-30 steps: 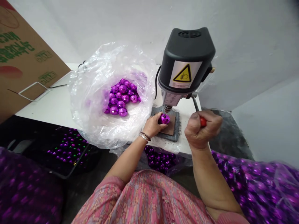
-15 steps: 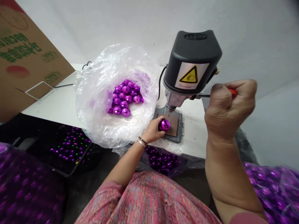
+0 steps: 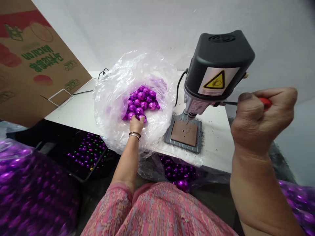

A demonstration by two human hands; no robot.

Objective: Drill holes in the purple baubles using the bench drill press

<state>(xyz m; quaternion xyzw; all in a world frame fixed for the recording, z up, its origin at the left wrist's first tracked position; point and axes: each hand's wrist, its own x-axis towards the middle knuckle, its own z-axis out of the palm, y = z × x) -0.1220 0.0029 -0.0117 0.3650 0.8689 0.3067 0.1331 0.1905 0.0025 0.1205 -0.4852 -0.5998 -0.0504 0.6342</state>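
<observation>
My left hand (image 3: 136, 124) reaches into the open clear plastic bag (image 3: 108, 111) on the table, its fingers closed round a shiny purple mirror-faceted ball (image 3: 142, 118) at the near edge of the pile. More purple balls (image 3: 141, 96) are heaped behind it. My right hand (image 3: 264, 119) makes a fist round the red-knobbed lever (image 3: 265, 103) of a small black drill press (image 3: 221, 62). Under the chuck, the thin bit (image 3: 188, 122) points down at a brown board (image 3: 183, 133) with a small hole, lying on the grey base (image 3: 169, 137).
Dark shavings dot the white table (image 3: 214, 144). Below its front edge hangs a bag of purple balls, with one bright ball (image 3: 182, 185) near its top. A cardboard box (image 3: 49, 68) stands left. Full bags of purple balls flank me, one at left (image 3: 31, 190).
My left hand has left the board and moved left to the pile in the bag. A bright ball now shows below the table edge. My right hand still grips the lever.
</observation>
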